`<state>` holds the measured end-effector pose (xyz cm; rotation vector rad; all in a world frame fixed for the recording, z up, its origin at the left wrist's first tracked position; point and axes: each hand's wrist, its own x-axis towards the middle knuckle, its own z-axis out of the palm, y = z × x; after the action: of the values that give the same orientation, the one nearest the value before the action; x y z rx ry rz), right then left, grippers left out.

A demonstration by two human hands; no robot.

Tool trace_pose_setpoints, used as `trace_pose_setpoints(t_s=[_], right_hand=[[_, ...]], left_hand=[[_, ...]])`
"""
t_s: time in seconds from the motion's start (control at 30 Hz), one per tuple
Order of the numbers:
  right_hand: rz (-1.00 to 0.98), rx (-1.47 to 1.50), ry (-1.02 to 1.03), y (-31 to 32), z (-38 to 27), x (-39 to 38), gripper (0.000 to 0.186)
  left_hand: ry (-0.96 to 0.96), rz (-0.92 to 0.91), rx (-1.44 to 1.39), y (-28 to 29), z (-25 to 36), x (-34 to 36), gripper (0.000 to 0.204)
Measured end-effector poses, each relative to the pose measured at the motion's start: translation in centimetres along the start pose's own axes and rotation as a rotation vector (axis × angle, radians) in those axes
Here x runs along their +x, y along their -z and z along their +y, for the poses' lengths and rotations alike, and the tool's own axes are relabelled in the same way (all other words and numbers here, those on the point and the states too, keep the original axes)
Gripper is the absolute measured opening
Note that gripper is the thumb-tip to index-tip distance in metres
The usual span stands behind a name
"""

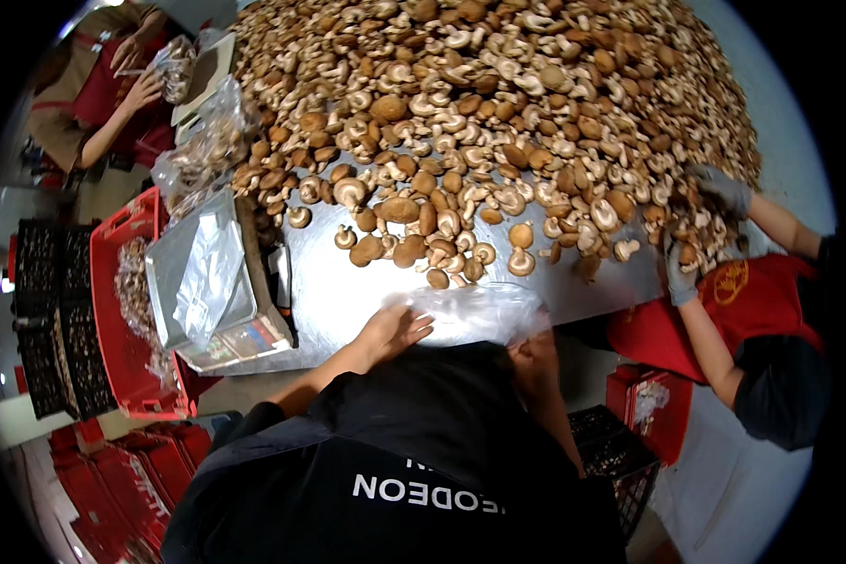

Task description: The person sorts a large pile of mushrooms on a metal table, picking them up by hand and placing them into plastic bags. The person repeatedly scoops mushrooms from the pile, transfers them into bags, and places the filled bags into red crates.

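Our black top (301,508) is closest to us, and just past it our left hand (395,331) has loosely curled, parted fingers at the left end of a clear plastic bag (479,312); our right hand (533,355) bends at its right end, too blurry to tell if it's gripping. That bag's on the steel table's (320,254) near edge, mushrooms (498,85) heaped beyond.

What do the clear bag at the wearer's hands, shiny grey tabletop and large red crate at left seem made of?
Clear bag: probably thin plastic film; see-through, glossy, wrinkled.
Shiny grey tabletop: likely smooth metal; bright reflections.
Large red crate: probably plastic, slight sheen; even colour.
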<state>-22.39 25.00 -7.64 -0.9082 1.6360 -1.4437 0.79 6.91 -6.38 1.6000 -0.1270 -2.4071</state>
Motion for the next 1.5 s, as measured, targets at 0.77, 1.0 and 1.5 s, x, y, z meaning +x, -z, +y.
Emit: trace_pose_setpoints(t_s=[0.77, 1.0, 1.5], right_hand=[[-0.242, -0.772, -0.333, -15.3, -8.9, 30.3, 0.065], [-0.217, -0.649, -0.262, -15.4, -6.5, 28.9, 0.078], [-0.624, -0.716, 0.168, -12.5, -14.9, 13.2, 0.054]], left_hand=[[-0.55, 0.315, 1.221, -2.8, 29.8, 5.0, 0.06], [-0.195, -0.31, 1.321, -4.9, 27.1, 3.1, 0.047], [-0.866, -0.303, 0.557, -1.3, 8.0, -9.0, 0.096]])
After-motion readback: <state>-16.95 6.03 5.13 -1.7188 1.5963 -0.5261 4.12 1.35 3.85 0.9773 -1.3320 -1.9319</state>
